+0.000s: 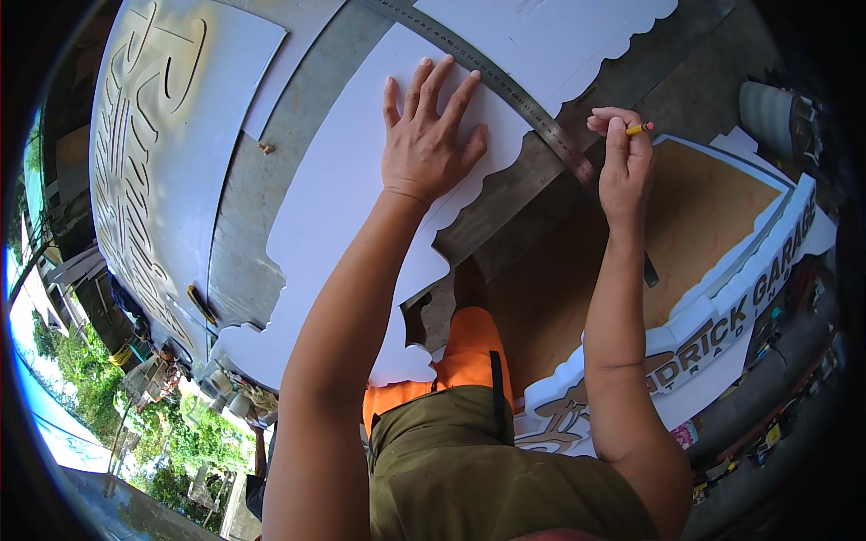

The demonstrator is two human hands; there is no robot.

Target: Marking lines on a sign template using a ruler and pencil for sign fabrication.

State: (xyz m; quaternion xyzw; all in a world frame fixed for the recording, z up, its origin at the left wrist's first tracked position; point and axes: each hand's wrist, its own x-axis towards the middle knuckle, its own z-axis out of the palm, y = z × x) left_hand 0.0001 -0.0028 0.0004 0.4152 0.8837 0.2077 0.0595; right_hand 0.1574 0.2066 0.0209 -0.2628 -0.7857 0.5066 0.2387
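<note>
My left hand (pixel 424 144) lies flat with fingers spread on a white board (pixel 338 194) that has scalloped edges. Its fingertips reach close to a long metal ruler (pixel 514 87), which lies diagonally along the board's far edge. Past the ruler is a second white sheet (pixel 541 36), also scalloped on one side. To the right, my right hand (pixel 624 171) is closed around a yellow pencil (pixel 640 129) and held near the ruler's right end. The pencil's pink eraser end sticks out; its tip is hidden behind the fingers.
A grey metal worktop (pixel 257 216) carries the boards. On the left lie a sheet with cut-out script (pixel 180 108) and a yellow-and-black utility knife (pixel 200 305). A lettered white sign (pixel 713 316) and a brown panel (pixel 550 293) are at right; a grey cylindrical container (pixel 767 113) stands beyond.
</note>
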